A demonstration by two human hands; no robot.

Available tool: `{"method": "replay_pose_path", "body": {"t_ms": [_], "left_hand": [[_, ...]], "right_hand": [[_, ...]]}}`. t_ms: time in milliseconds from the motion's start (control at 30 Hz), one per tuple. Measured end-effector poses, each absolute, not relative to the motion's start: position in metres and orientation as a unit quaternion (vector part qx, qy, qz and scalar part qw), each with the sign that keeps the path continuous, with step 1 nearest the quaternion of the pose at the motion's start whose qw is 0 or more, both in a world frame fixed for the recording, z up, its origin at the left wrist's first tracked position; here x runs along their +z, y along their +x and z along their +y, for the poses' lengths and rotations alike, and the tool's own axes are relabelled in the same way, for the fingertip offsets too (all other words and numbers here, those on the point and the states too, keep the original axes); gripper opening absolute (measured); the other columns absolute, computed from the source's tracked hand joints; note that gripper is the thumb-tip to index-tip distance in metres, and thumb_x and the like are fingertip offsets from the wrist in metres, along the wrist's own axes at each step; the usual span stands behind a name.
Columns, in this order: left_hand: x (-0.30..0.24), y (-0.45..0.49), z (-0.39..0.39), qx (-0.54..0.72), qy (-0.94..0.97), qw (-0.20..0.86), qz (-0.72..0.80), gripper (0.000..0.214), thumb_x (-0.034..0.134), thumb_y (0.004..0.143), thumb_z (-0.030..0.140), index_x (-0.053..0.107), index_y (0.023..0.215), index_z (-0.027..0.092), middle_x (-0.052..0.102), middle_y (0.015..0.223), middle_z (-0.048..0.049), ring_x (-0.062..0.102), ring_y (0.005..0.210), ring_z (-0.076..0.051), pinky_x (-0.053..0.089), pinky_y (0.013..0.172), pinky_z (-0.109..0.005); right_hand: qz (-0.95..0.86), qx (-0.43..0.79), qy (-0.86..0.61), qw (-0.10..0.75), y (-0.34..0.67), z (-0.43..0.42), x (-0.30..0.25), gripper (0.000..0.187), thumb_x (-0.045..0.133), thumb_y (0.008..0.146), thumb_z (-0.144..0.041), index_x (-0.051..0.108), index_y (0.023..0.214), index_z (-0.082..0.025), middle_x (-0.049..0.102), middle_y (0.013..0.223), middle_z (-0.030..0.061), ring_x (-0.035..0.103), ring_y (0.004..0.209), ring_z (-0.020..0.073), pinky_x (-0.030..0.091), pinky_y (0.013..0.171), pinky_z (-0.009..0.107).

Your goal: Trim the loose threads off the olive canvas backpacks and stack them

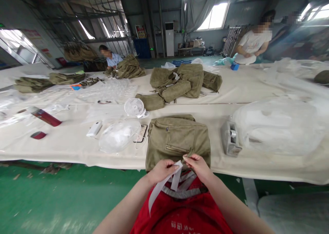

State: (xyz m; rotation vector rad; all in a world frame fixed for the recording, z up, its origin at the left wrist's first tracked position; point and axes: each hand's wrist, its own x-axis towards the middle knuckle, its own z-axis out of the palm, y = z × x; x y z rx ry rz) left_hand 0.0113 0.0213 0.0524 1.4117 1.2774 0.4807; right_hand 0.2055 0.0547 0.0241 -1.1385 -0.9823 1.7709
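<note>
An olive-green bag (177, 138) lies flat at the near edge of the white table (72, 144), its zipper pocket facing up. My left hand (162, 169) is closed on a white paper strip (164, 184) that hangs down toward my red shirt. My right hand (196, 165) pinches the bag's green zipper pull tab (189, 154) together with the strip's upper end. Both hands meet at the bag's near edge.
A grey tape dispenser (230, 138) and a heap of clear plastic bags (277, 124) lie right of the bag. To the left are a small white fan (135, 107), a phone, a white power bank, a red bottle (45, 116). More olive bags (180, 81) and two seated people are farther back.
</note>
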Motion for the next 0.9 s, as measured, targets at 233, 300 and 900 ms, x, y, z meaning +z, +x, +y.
{"method": "replay_pose_path", "body": {"t_ms": [233,300,900], "left_hand": [[0.048,0.026,0.05,0.109,0.687,0.429,0.577,0.042,0.048,0.077,0.051,0.063,0.066,0.014,0.042,0.056,0.0047,0.035,0.056,-0.009,0.026,0.052,-0.02],[0.05,0.027,0.052,0.08,0.708,0.421,0.561,0.046,0.047,0.077,0.053,0.062,0.06,0.013,0.037,0.053,0.0048,0.031,0.053,-0.008,0.022,0.05,-0.021],[0.02,0.043,0.058,0.059,0.677,0.362,0.638,0.043,0.046,0.078,0.046,0.06,0.053,0.014,0.032,0.048,0.0042,0.029,0.049,-0.008,0.019,0.049,-0.024]], "right_hand": [[-0.3,0.756,-0.444,0.375,0.221,0.057,0.025,0.042,0.07,0.067,-0.05,0.066,0.087,-0.013,0.041,0.047,-0.0073,0.029,0.039,0.0038,0.016,0.038,0.02],[-0.247,0.764,-0.461,0.379,0.226,0.058,0.024,0.045,0.066,0.068,-0.054,0.065,0.088,-0.013,0.044,0.05,-0.006,0.032,0.04,0.0039,0.018,0.038,0.019],[-0.649,0.368,-0.567,0.35,0.233,0.059,-0.009,0.032,0.052,0.075,-0.024,0.061,0.105,-0.02,0.069,0.086,0.0047,0.064,0.076,0.0177,0.048,0.071,0.028]]}}
